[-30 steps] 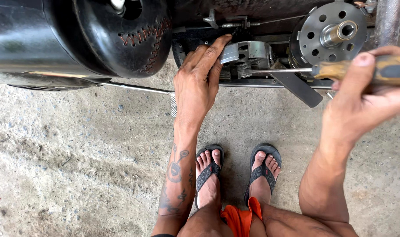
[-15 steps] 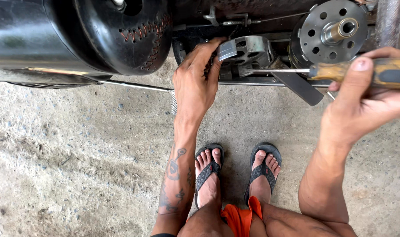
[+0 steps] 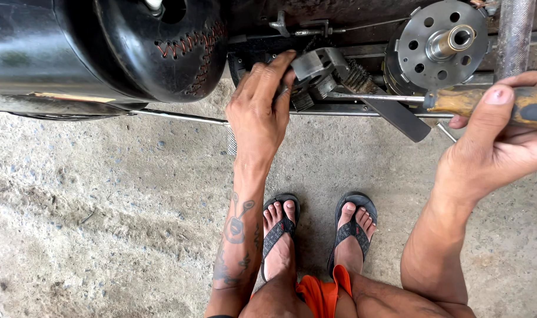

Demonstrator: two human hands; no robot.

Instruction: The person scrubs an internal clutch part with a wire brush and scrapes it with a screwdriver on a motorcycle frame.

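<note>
Crouched on a bare concrete floor (image 3: 92, 194) in flip-flops (image 3: 280, 227), facing the underside of a black machine.

Left hand (image 3: 262, 112) reaching forward, palm down, fingers spread and curled over a small grey metal bracket (image 3: 315, 65) bolted low on the frame; fingertips touching it and partly hiding it, so whether pinching it or merely pressing cannot be told. Wrist straight, tattooed forearm running back toward the knees.

Right hand (image 3: 498, 141) closed around the amber-and-black handle of a screwdriver (image 3: 474, 101), thumb laid flat along the top, fingers wrapped beneath. Shaft held almost level, pointing left, tip meeting the bracket just beside the left fingertips. Wrist cocked slightly upward, forearm angled in from the lower right.

Bracket probably stiff and heavy for its size, sharp-edged and likely greasy; best taken by its flat outer faces, clear of the coiled spring (image 3: 356, 76) beside it. Screwdriver rigid and light, smooth handle likely slippery with oily fingers, so a full wrap near the handle's middle seems soundest.

Above the screwdriver, a round steel disc (image 3: 442, 44) drilled with holes and a brass-coloured hub. To the left, a large black rounded housing (image 3: 156, 53) with orange stitch-like marks. A flat black bar (image 3: 398, 118) slanting beneath the shaft.
</note>
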